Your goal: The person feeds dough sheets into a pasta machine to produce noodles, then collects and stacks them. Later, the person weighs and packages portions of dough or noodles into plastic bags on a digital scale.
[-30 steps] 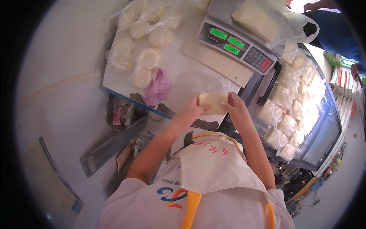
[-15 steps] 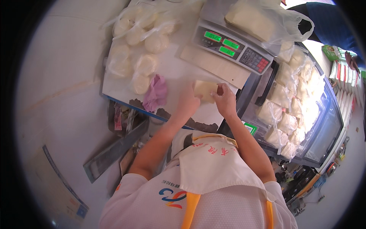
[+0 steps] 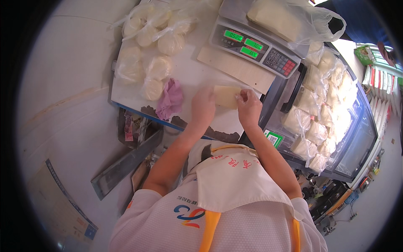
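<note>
A pale yellow rectangular dough sheet [image 3: 226, 97], perhaps a stack of wrappers, is between my hands over the white table. Its right end is pinched by the thumb and fingers of my right hand [image 3: 249, 108]. At the left end my left hand [image 3: 203, 108] is closed against the edge, its fingertips slightly blurred. A crumpled pink cloth [image 3: 170, 99] lies left of that hand. Just beyond the dough is a flat pale board [image 3: 235, 69], in front of a grey digital scale [image 3: 255, 48] with green lit displays. A plastic bag of pale sheets [image 3: 277, 19] rests on the scale.
Several bags of round pale wrappers [image 3: 171, 43] are at the table's back left. To the right, bagged dough stacks [image 3: 308, 119] cover a dark glass-topped case [image 3: 361, 134]. The table's near edge [image 3: 205, 131] is chipped. A person's dark sleeve [image 3: 357, 25] shows at the far right.
My left hand has shifted slightly left and its blur has lessened. My right hand has turned a little at the dough's right end, and the dough sheet looks flatter and longer.
</note>
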{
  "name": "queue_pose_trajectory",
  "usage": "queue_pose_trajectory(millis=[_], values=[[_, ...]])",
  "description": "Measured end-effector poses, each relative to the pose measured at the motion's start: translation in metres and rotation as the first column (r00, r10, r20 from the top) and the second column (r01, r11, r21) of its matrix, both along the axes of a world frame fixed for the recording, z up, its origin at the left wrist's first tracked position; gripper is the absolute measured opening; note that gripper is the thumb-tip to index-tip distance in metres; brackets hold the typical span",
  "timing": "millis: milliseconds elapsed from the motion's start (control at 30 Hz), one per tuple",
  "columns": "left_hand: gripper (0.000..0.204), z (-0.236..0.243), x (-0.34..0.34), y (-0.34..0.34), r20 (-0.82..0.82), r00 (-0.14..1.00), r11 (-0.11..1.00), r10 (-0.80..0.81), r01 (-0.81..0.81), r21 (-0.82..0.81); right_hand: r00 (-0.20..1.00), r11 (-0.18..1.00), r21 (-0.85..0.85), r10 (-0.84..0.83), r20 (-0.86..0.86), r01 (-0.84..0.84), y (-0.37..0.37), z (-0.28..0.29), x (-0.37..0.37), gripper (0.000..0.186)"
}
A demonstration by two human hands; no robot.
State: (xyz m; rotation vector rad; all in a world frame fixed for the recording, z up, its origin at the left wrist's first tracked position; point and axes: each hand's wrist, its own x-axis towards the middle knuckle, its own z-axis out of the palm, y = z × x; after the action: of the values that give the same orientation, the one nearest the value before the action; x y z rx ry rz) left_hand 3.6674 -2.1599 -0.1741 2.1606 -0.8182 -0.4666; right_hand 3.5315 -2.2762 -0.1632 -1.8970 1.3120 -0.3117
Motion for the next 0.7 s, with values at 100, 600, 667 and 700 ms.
queue_pose_trajectory(millis=[100, 600, 667, 700], values=[[0.015, -0.002, -0.001, 0.004, -0.003, 0.999, 0.999, 0.033, -0.033, -0.012, 0.999, 1.000, 0.003, 0.015, 0.036, -0.015, -0.001, 0.000, -0.001, 0.018], [0.020, 0.016, 0.015, 0.000, 0.439, 0.889, 0.990, 0.132, -0.136, -0.022, 0.995, 0.859, -0.505, 0.041, -0.088, -0.080, -0.019, 0.020, -0.021, 0.029], [0.018, -0.009, 0.015, 0.009, 0.179, 0.980, 0.991, 0.083, -0.100, 0.089, 0.996, 0.975, -0.220, 0.019, -0.091, -0.039, -0.015, 0.010, -0.034, 0.030], [0.017, -0.023, 0.017, 0.015, 0.043, 0.997, 0.988, 0.065, -0.070, 0.137, 0.996, 0.999, 0.034, 0.015, -0.086, -0.013, -0.012, -0.001, -0.042, 0.029]])
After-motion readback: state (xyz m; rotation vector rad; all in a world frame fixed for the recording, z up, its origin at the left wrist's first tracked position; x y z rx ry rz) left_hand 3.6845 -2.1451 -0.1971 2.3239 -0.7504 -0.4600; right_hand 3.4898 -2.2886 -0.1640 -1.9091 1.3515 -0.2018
